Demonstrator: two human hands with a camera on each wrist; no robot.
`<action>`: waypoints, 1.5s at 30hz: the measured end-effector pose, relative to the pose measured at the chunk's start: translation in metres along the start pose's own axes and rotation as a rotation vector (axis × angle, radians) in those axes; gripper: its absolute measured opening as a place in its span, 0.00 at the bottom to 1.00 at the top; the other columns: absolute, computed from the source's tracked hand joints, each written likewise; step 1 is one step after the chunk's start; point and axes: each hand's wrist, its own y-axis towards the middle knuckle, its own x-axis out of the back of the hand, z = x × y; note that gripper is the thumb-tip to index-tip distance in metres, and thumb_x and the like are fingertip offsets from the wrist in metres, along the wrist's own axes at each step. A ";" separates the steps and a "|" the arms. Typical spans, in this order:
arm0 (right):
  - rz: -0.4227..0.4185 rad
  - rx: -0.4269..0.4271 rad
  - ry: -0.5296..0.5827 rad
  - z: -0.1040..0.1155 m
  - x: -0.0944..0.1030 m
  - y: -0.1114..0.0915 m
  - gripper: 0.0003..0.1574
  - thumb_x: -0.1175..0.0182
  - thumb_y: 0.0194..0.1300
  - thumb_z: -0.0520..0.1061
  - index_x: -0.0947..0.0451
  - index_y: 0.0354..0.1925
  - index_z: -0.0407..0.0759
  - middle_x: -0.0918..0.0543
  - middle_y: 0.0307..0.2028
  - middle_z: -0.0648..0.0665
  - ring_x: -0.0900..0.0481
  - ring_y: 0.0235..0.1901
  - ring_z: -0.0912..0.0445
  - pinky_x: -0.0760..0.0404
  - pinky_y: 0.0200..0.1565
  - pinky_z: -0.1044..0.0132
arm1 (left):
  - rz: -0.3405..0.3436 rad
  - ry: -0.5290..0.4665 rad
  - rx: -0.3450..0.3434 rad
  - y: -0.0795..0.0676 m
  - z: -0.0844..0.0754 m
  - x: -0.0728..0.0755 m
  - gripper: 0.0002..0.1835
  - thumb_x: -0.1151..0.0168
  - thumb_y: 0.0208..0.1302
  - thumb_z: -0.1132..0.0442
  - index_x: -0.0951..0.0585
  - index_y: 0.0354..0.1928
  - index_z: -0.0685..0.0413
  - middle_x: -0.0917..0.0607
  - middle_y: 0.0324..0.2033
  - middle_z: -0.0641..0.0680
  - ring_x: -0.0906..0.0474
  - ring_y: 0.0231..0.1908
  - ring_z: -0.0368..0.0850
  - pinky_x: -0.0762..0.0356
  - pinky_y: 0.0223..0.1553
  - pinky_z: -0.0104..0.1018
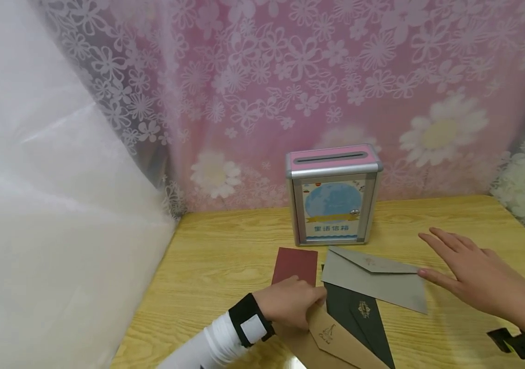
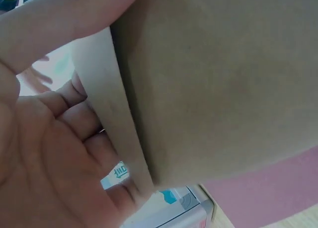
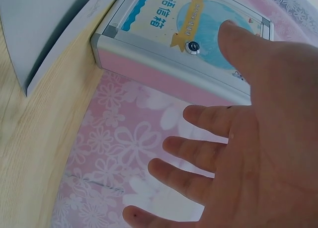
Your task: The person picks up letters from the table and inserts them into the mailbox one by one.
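My left hand (image 1: 285,302) holds a kraft-brown envelope (image 1: 343,341) by its edge, thumb on one face and fingers behind, as the left wrist view (image 2: 213,89) also shows. A small printed emblem marks its flap. Under it lies a black envelope (image 1: 364,312) with a gold crest, and beside that a dark red envelope (image 1: 296,264) is partly covered by my left hand. A grey envelope (image 1: 398,292) overlaps the black one. Over the right side of the table, my right hand (image 1: 479,279) is spread with nothing in it, thumb tip at the grey envelope's right end in the head view.
A silver-framed letter box (image 1: 334,205) with a pink slotted top (image 1: 329,158) stands upright behind the envelopes. Its front has a small lock (image 3: 193,47). Behind the wooden table (image 1: 225,246) hangs a pink floral curtain (image 1: 267,102); a white sheet (image 1: 59,205) hangs at left.
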 end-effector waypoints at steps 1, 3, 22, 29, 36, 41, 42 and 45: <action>0.001 0.000 0.005 0.000 0.000 0.000 0.54 0.49 0.62 0.73 0.45 0.71 0.40 0.42 0.66 0.30 0.42 0.58 0.32 0.38 0.41 0.24 | 0.004 -0.018 -0.006 -0.002 0.000 0.001 0.21 0.24 0.43 0.55 0.27 0.37 0.40 0.25 0.25 0.34 0.33 0.24 0.26 0.35 0.33 0.27; 0.010 0.002 0.006 0.001 0.000 0.001 0.54 0.49 0.62 0.73 0.46 0.71 0.40 0.42 0.66 0.29 0.43 0.58 0.31 0.38 0.41 0.23 | 0.009 -0.049 -0.022 -0.005 0.001 0.003 0.20 0.24 0.43 0.57 0.26 0.36 0.40 0.25 0.25 0.34 0.33 0.24 0.26 0.35 0.29 0.24; -0.007 0.251 0.175 0.035 0.006 0.009 0.46 0.33 0.58 0.52 0.41 0.70 0.45 0.34 0.64 0.35 0.34 0.56 0.39 0.23 0.41 0.43 | -0.455 -0.402 0.026 -0.021 0.010 0.072 0.13 0.31 0.57 0.54 0.26 0.38 0.44 0.24 0.32 0.40 0.30 0.32 0.30 0.29 0.29 0.24; -0.003 0.347 0.302 0.067 0.015 0.021 0.44 0.40 0.62 0.62 0.44 0.71 0.59 0.34 0.65 0.45 0.32 0.57 0.48 0.23 0.45 0.43 | -0.617 -0.612 0.009 -0.009 0.007 0.079 0.06 0.41 0.67 0.57 0.26 0.41 0.47 0.23 0.37 0.44 0.26 0.35 0.33 0.25 0.30 0.28; -0.196 0.427 0.317 0.083 0.024 0.048 0.33 0.37 0.63 0.47 0.33 0.66 0.56 0.26 0.59 0.49 0.27 0.51 0.55 0.22 0.41 0.49 | -0.760 -0.702 0.008 0.002 0.003 0.085 0.06 0.50 0.73 0.59 0.27 0.47 0.50 0.23 0.38 0.48 0.27 0.35 0.36 0.28 0.32 0.29; -0.354 0.378 0.358 0.086 0.034 0.064 0.16 0.37 0.62 0.37 0.21 0.48 0.51 0.17 0.41 0.55 0.25 0.33 0.65 0.25 0.27 0.61 | -0.815 -0.776 -0.029 0.010 0.002 0.094 0.11 0.56 0.76 0.61 0.30 0.54 0.53 0.23 0.45 0.52 0.26 0.45 0.36 0.24 0.42 0.32; -0.371 0.368 0.372 0.086 0.036 0.066 0.15 0.38 0.62 0.36 0.21 0.46 0.50 0.17 0.38 0.55 0.26 0.30 0.65 0.27 0.25 0.62 | -0.826 -0.778 -0.037 0.012 0.002 0.096 0.11 0.58 0.76 0.62 0.30 0.55 0.54 0.24 0.46 0.52 0.26 0.46 0.36 0.23 0.43 0.33; -0.413 0.364 0.385 0.086 0.046 0.075 0.14 0.40 0.63 0.34 0.22 0.46 0.46 0.19 0.32 0.56 0.30 0.23 0.65 0.30 0.22 0.65 | -0.870 -0.739 -0.026 0.017 0.005 0.105 0.13 0.60 0.76 0.64 0.30 0.57 0.56 0.24 0.47 0.53 0.26 0.46 0.37 0.23 0.42 0.33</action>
